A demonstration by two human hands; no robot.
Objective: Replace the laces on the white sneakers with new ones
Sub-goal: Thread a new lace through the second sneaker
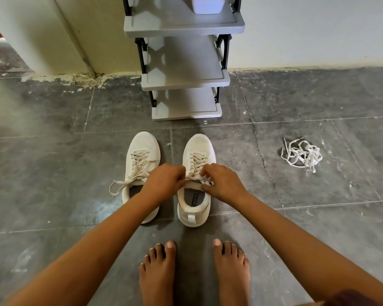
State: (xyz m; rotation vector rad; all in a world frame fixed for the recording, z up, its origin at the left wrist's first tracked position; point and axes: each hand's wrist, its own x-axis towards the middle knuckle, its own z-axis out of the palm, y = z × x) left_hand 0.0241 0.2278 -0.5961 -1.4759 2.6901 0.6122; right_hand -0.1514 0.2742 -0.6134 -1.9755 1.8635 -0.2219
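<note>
Grey shelf rack (184,81) against pale wall (307,29), dark scuffed tile floor (53,173).

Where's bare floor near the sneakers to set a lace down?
Bare floor: left of the left sneaker past its trailing lace, and between the right sneaker and the lace pile. Crowded at the right sneaker's tongue, where left hand and right hand pinch its lace.

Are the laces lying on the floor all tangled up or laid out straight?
Tangled: the white laces loop over each other in one loose heap.
</note>
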